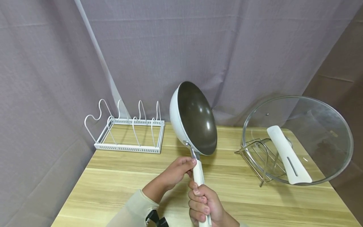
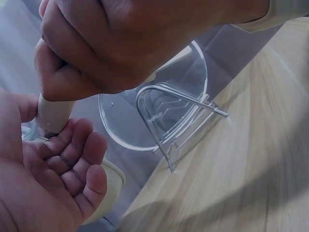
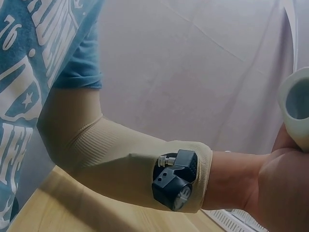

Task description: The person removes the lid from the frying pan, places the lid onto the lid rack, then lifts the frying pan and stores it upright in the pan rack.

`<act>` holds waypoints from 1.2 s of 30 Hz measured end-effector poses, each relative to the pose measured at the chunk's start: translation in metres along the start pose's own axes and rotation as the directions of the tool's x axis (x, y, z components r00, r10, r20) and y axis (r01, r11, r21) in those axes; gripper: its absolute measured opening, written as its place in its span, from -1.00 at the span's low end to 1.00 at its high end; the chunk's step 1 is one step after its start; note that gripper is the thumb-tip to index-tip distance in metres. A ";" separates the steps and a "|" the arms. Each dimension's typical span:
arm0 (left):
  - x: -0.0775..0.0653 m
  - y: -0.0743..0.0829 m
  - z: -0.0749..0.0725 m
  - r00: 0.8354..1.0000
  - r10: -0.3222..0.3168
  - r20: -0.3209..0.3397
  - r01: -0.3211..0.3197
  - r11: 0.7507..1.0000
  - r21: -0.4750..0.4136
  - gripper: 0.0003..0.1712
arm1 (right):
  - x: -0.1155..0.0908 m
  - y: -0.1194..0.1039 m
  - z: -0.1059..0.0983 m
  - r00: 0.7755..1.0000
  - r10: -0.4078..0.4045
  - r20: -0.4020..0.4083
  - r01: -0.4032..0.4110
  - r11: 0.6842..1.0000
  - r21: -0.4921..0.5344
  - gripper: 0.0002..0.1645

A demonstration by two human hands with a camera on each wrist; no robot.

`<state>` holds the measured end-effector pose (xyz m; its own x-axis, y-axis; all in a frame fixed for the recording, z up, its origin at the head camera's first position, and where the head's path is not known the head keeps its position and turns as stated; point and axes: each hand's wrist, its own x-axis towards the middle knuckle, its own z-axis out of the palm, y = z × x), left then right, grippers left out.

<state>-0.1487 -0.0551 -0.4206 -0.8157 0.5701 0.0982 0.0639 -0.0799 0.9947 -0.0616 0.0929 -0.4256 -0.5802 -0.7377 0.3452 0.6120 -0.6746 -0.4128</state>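
A deep wok (image 1: 195, 116), white outside and dark brown inside, is tilted on its side above the table, its bowl facing right. My right hand (image 1: 206, 203) wraps its fingers round the lower part of the cream handle (image 1: 198, 171). Higher up, close to the metal neck, my left hand (image 1: 180, 170) pinches the handle between thumb and index finger. The other left fingers (image 2: 84, 159) are loosely bent beside it in the left wrist view. In the right wrist view the hollow handle end (image 3: 298, 108) shows at the right edge.
On the left stands a white rack (image 1: 127, 147) with several wire dividers. A large glass lid (image 1: 326, 142) with a white grip (image 1: 289, 157) leans in a metal wire stand (image 2: 169, 92) at the right. Grey curtains (image 1: 158, 56) hang behind the wooden table (image 1: 113, 183).
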 end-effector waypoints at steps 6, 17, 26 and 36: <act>0.000 -0.001 -0.001 1.000 0.007 0.005 -0.007 1.000 -0.006 -0.50 | 0.002 0.002 0.000 0.999 -0.009 0.049 0.007 0.999 0.040 -0.80; 0.000 -0.002 0.000 1.000 0.023 0.007 -0.023 0.999 -0.025 -0.52 | 0.006 0.003 -0.001 0.993 -0.028 0.111 0.018 0.995 0.097 -0.83; 0.001 -0.004 0.003 0.999 0.040 0.009 -0.039 0.998 -0.056 -0.51 | 0.008 0.005 -0.001 0.988 -0.039 0.152 0.020 0.992 0.128 -0.82; 0.001 -0.006 0.005 0.999 0.050 0.008 -0.049 0.996 -0.081 -0.52 | 0.008 0.005 0.000 0.980 -0.038 0.193 0.006 0.987 0.161 -0.86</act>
<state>-0.1468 -0.0498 -0.4261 -0.8071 0.5716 0.1478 0.0573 -0.1733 0.9832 -0.0634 0.0831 -0.4252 -0.4882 -0.7032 0.5169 0.6869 -0.6749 -0.2694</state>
